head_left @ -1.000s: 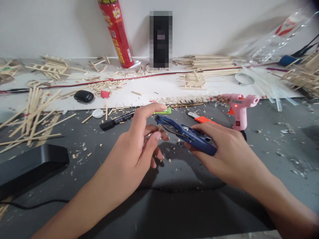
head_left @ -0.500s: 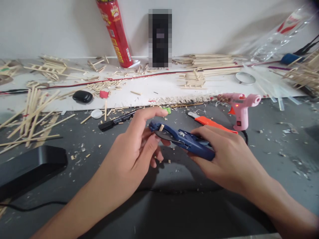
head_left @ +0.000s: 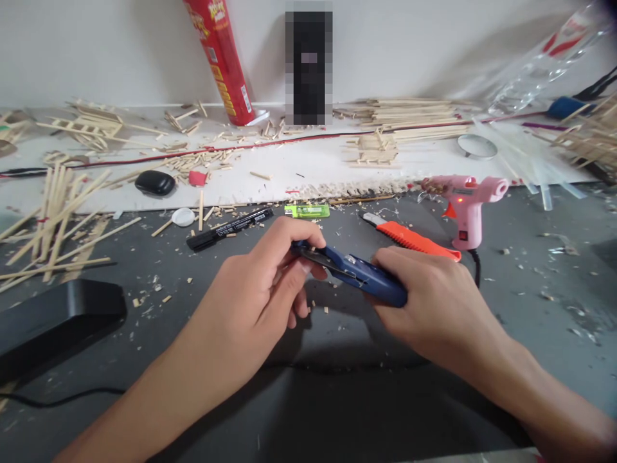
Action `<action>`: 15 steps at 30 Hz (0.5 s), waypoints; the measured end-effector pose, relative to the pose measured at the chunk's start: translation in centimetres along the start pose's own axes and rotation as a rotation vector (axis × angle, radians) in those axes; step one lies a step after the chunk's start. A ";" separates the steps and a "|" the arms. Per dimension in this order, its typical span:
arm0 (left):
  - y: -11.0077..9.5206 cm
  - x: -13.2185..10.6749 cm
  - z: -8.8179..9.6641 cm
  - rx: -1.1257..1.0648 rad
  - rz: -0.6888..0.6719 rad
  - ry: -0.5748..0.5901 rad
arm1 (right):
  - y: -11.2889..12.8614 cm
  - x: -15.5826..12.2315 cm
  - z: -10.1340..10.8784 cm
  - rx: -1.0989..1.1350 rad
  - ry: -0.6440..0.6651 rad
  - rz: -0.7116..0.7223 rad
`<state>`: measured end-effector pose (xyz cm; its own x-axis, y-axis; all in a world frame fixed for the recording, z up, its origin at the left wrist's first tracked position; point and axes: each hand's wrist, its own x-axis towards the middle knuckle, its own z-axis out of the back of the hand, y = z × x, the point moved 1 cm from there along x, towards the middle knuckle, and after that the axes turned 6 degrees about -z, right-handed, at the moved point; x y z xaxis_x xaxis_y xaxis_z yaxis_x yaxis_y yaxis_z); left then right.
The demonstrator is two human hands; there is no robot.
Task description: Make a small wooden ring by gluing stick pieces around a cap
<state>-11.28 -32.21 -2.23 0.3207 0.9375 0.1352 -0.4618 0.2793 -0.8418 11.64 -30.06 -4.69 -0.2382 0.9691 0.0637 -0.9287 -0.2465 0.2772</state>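
Observation:
My right hand [head_left: 429, 289] is wrapped around the handles of a pair of blue hand shears [head_left: 380, 281], held level above the dark desk mat. At the shears' jaws [head_left: 313, 253], my left hand [head_left: 260, 283] is curled with its index finger over the top jaw and its thumb beside the dark blade. The short wooden stick seen between the jaws before is now covered by my left fingers. Behind the hands lie a black marker [head_left: 229, 230], a green lighter-like item [head_left: 307, 211] and an orange utility knife [head_left: 417, 240].
A pink glue gun [head_left: 466, 209] with a lit red light stands at right. Loose wooden sticks [head_left: 58, 225] pile at left near a black box [head_left: 62, 328]. A red can [head_left: 224, 71], a black case [head_left: 155, 182] and a plastic bottle [head_left: 544, 61] are farther back.
My left index finger has come down onto the shears' jaw, hiding the stick end. The shears' handles look squeezed closer together. The view has shifted slightly, uncovering the green item.

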 end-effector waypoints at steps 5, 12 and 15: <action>0.3 0.2 0.0 0.031 0.015 -0.012 | 0.3 0.3 -0.3 -0.024 0.055 -0.047; 0.6 0.4 0.1 -0.038 0.033 0.011 | 0.6 0.4 -0.4 -0.061 0.086 -0.075; 0.8 0.5 0.5 -0.005 0.040 0.011 | 0.6 0.2 -0.6 -0.068 0.047 -0.050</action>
<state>-11.85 -31.40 -2.58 0.3112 0.9456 0.0952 -0.4702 0.2402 -0.8493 10.86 -29.97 -5.04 -0.2027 0.9792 0.0058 -0.9566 -0.1993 0.2126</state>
